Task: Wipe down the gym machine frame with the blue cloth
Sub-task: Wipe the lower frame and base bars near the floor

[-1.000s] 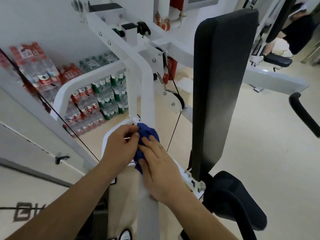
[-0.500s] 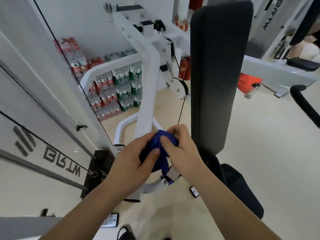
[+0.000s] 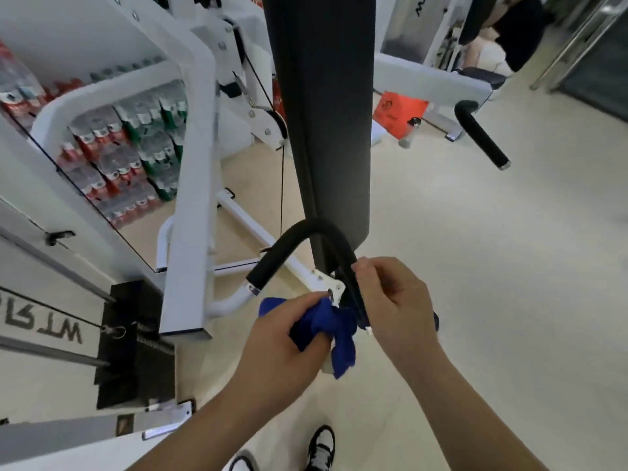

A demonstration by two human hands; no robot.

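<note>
A white gym machine frame [image 3: 190, 198] stands upright at left, and a white tube beside it ends in a curved black foam handle [image 3: 285, 249]. Low in the middle, the left hand [image 3: 282, 341] curls its fingers tightly around the bunched blue cloth [image 3: 323, 324], just under a white bracket [image 3: 334, 288] below the tall black back pad [image 3: 323, 113]. Just right of it, the right hand [image 3: 396, 307] has curled fingers with the tips at a thin black bar [image 3: 353, 287]. Whether it grips the bar is unclear.

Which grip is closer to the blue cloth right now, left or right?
Left. The left grip holds the blue cloth bunched in its fingers. The right grip sits just right of the cloth, pinching the black padded bar instead.
</note>
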